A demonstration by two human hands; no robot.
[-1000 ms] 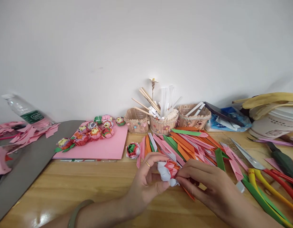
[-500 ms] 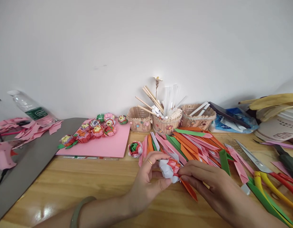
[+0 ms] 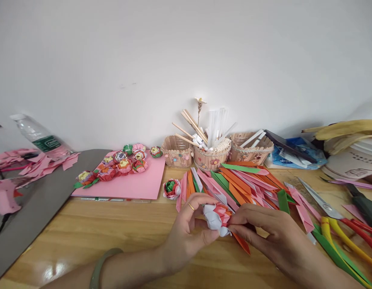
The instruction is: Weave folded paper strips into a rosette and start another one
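Between my two hands is a folded paper flower [image 3: 213, 218] with pale white-blue outer petals and pink-red inner ones. My left hand [image 3: 190, 230] is closed around its left side, thumb below and fingers above. On the flower's right edge, the thumb and fingertips of my right hand [image 3: 264, 228] pinch a petal; the exact spot is partly hidden by the fingers. Just behind lies a heap of folded paper strips [image 3: 234, 184] in pink, orange, green and white. A finished-looking paper flower [image 3: 172, 188] with a green centre rests left of the heap.
Several paper flowers [image 3: 124, 165] sit on pink paper [image 3: 144, 186]. Decorated baskets [image 3: 177, 152] hold sticks and tubes along the wall. At right lie scissors [image 3: 324, 204] and a white bucket [image 3: 348, 160]; at left are a pink glue gun [image 3: 5, 196] and a plastic bottle [image 3: 41, 138].
The flower has shifted slightly right and tilted in my hands. My right fingers have moved a little along its right edge and still pinch there.
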